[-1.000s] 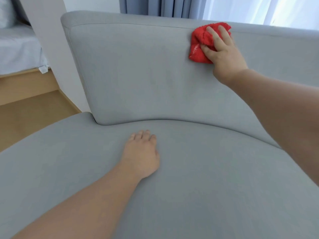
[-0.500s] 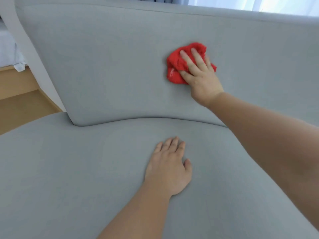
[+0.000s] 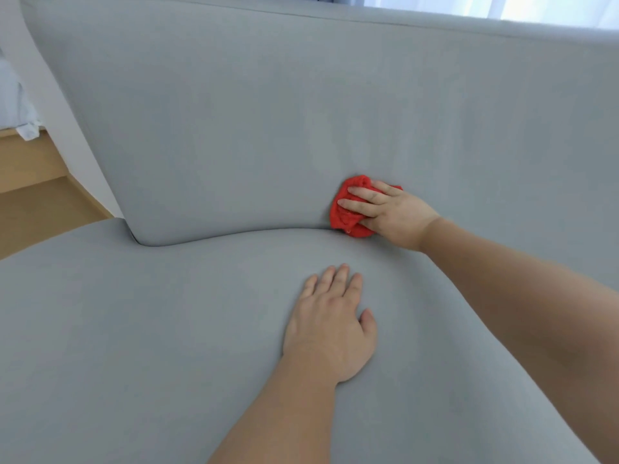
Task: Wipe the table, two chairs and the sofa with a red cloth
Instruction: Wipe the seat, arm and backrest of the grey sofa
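Just below red cloth (image 3: 345,220), left hand (image 3: 330,329) presses sofa (image 3: 160,329).

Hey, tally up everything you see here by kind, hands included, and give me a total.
Red cloth: 1
Grey sofa: 1
Hands: 2 (left hand flat on the seat, right hand gripping the cloth against the backrest)
Total: 4

The right hand (image 3: 395,212) holds a bunched red cloth (image 3: 346,220) against the bottom of the grey sofa (image 3: 234,128) backrest, just above the seat seam. The left hand (image 3: 331,329) lies flat on the seat, nearer. Wooden floor (image 3: 40,209) shows far left.
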A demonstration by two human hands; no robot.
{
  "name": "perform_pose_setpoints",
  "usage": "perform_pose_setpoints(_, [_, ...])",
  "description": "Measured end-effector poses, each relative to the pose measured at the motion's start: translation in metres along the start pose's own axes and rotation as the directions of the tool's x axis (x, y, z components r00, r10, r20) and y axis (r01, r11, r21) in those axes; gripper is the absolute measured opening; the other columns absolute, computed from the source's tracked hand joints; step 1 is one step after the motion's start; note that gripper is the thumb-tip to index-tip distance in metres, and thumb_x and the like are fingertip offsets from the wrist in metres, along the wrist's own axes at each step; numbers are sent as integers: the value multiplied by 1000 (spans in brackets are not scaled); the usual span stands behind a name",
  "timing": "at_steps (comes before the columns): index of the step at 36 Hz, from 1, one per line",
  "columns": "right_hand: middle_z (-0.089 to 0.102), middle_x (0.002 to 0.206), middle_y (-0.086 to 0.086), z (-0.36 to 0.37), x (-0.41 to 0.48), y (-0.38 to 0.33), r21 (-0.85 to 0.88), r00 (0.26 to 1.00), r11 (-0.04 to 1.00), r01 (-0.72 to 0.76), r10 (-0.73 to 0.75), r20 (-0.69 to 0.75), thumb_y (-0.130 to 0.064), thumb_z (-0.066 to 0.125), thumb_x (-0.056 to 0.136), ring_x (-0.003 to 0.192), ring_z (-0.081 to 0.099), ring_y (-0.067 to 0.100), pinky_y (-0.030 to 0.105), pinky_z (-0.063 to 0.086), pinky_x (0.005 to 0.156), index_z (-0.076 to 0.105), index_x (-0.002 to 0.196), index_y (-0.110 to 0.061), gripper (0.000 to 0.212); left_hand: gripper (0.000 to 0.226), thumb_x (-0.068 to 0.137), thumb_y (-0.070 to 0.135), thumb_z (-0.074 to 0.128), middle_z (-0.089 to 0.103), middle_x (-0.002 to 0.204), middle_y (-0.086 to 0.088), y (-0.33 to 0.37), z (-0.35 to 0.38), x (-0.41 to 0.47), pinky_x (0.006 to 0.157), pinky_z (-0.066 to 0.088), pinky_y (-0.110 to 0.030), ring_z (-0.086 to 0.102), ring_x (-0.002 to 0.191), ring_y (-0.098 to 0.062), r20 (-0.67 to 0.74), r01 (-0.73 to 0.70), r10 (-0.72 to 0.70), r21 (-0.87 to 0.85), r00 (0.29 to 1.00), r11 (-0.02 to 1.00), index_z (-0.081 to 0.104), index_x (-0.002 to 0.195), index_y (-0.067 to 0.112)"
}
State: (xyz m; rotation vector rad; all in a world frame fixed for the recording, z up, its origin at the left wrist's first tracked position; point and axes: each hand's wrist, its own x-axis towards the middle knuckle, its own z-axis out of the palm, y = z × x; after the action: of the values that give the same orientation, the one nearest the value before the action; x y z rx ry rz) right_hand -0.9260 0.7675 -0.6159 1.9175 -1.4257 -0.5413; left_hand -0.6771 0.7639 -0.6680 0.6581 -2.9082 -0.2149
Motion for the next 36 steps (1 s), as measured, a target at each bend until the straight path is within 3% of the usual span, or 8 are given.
perform_pose_setpoints(2, [56,138,1,-5,-5,7,-17,1000,1000,4,-3,10,-15,67,83,129,50,33,51,33,109,78,88,-20,13,81,77,47,-2,9,160,1,0,0,-1,119,2,-37,5,146,-16,6,-3,3,4,1000,1000,14,152,21])
perform_pose_setpoints(6, [56,138,3,-20,-22,34,-42,998,997,-70,70,-1,-18,37,88,128,51,35,52,30,109,77,98,-20,41,76,81,44,-1,7,161,2,0,-2,-1,119,2,-36,4,146,-15,1,4,-4,15,1000,1000,13,152,21])
perform_pose_setpoints(16, [50,142,16,-72,-45,98,-142,974,965,-220,211,-80,-17,38,91,126,47,46,58,24,107,74,103,-12,39,64,93,44,16,6,161,2,2,-4,-2,119,2,-36,3,147,-14,4,11,-11,36,1000,999,11,153,21])
perform_pose_setpoints(21, [36,150,22,-90,-45,121,-63,902,907,-417,405,-147,-15,34,90,133,34,53,61,24,111,62,126,-10,46,61,97,43,21,5,161,3,3,-6,-2,119,2,-36,1,147,-13,10,18,-18,31,1000,999,10,153,22])
perform_pose_setpoints(25, [19,157,21,-104,-38,124,-21,814,818,-574,568,-118,-11,35,88,140,19,51,55,11,117,48,139,-13,53,61,97,42,20,3,161,3,3,-6,-3,119,1,-36,0,147,-13,26,19,-20,28,999,999,9,153,23])
perform_pose_setpoints(30, [25,155,22,-92,-37,107,67,793,805,-590,593,-139,-12,27,89,138,19,55,62,15,114,54,135,-9,53,60,97,43,19,3,161,3,3,-6,-2,119,1,-36,0,147,-12,22,25,-26,27,999,999,8,153,23])
perform_pose_setpoints(36, [33,151,23,-72,-44,85,93,803,822,-562,570,-176,-8,32,91,134,26,57,63,14,111,62,126,-7,46,60,97,43,19,4,161,3,3,-5,-2,119,2,-36,0,147,-12,17,26,-26,22,1000,999,9,153,23])
